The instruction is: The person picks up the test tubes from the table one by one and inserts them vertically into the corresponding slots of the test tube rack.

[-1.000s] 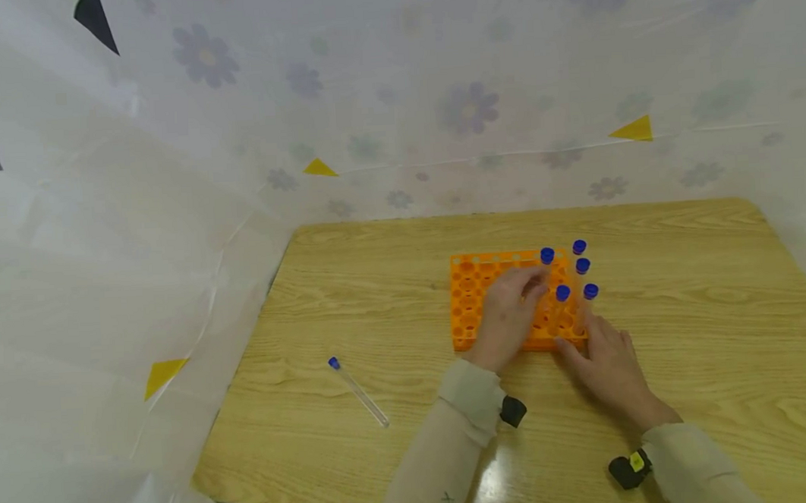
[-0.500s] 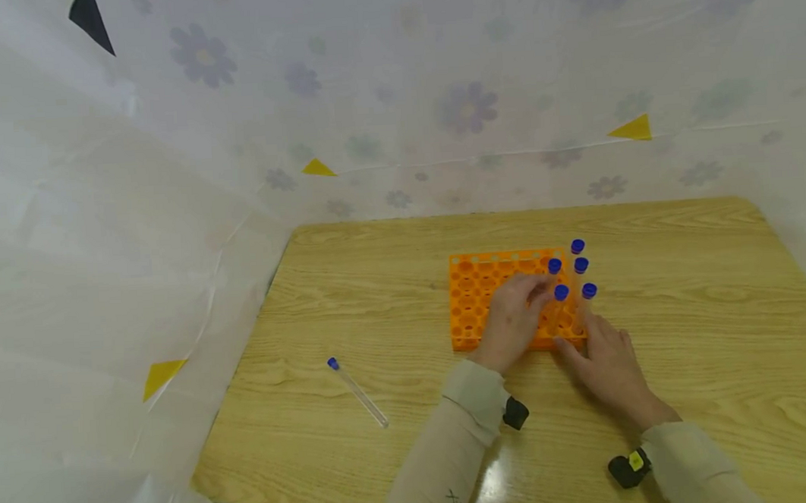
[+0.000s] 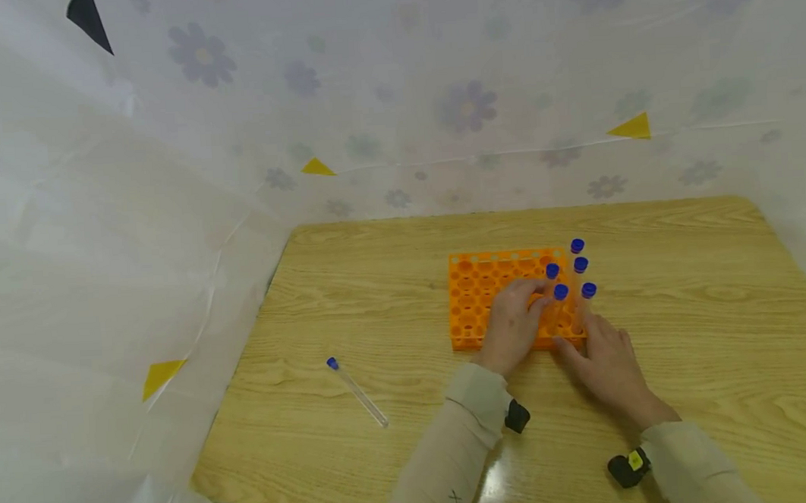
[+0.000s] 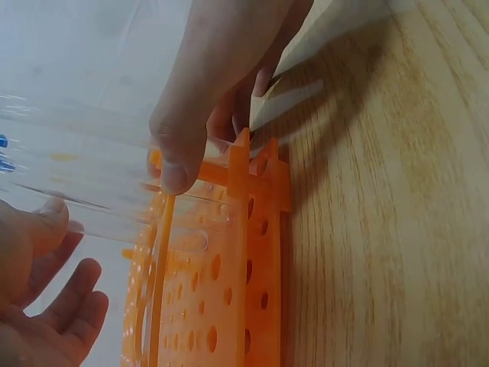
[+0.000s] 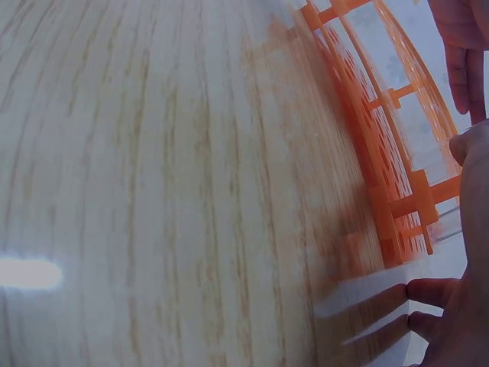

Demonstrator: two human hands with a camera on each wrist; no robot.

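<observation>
An orange test tube rack (image 3: 467,309) with rows of round holes lies on the table. My left hand (image 3: 511,322) reaches over it, pinching a clear test tube (image 3: 552,272) with a blue cap between thumb and fingertips; the tube stands upright in the rack's right part. Several more blue-capped tubes stand close by, one (image 3: 561,293) just in front and others along the right end. At the front right corner, my right hand (image 3: 610,366) grips the rack, its thumb (image 4: 177,164) over the top edge in the left wrist view. Which hole the pinched tube occupies is hidden.
A single blue-capped test tube (image 3: 359,394) lies on the wooden table (image 3: 290,440) left of the rack. White flowered sheeting (image 3: 381,93) encloses the table's back and sides. Each wrist carries a small black camera (image 3: 517,416).
My left hand has moved slightly right and toward me, and the cap of its test tube now sits lower. My right hand keeps its place at the rack's corner.
</observation>
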